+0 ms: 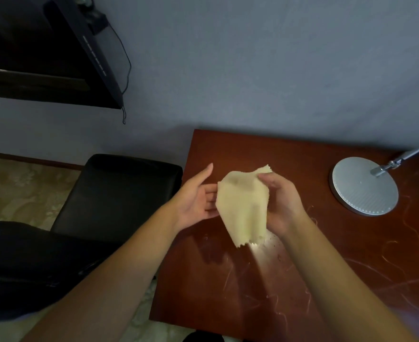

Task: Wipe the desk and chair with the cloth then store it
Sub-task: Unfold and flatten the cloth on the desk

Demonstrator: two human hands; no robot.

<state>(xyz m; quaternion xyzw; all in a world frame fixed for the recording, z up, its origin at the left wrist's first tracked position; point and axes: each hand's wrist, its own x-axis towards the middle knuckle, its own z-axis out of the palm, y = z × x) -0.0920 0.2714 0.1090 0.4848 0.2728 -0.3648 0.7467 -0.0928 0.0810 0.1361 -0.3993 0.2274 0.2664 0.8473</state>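
Right hand (281, 206) grips the cloth (243, 206) — left hand (196, 198) open, fingers straight behind it.

I see a silver lamp base (365, 185) at right; a dark wall-mounted screen (43, 50) upper left, its cable (127, 70) dangling; patterned floor (18, 193) below.

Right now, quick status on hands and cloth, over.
Right hand grips cloth above desk. Left hand open beside it. Lamp base on desk at right.
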